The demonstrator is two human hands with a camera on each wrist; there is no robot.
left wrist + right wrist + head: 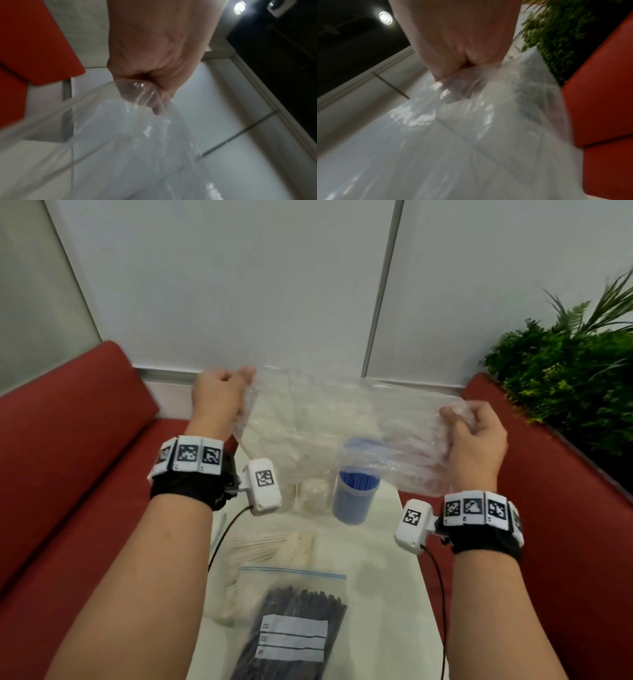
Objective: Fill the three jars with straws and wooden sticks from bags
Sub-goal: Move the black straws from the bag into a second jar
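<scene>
A clear plastic bag (329, 426) hangs in the air above the table, stretched wide between 2 hands and seemingly empty. The left hand (219, 395) holds its corner at 10 o'clock, fingers curled into a fist around bunched film. The right hand (476, 436) grips the opposite corner at 2 o'clock, fingers likewise curled tight on crumpled plastic.

The bag is thin, glossy and wrinkled, so it looks slippery and quick to catch air. Its lower edge hangs just over a jar (356, 494) packed with blue straws, standing upright near the centre. If the bag drops or sweeps low, it could probably snag the straw tips and tip this jar. A clear jar (311, 494) of pale contents stands just beside it at 9 o'clock; blur hides the detail, and a 3rd jar cannot be made out.

Closer to the person, at 6 o'clock, lies a zip bag of black straws (291, 635) with a white label. A bag of pale wooden sticks (267, 553) lies partly under it at 7 o'clock. These smooth bags could slide on the white table (394, 594). Red cushioned seats (68, 474) flank the table, and a leafy green plant (565, 385) sits at 3 o'clock.
</scene>
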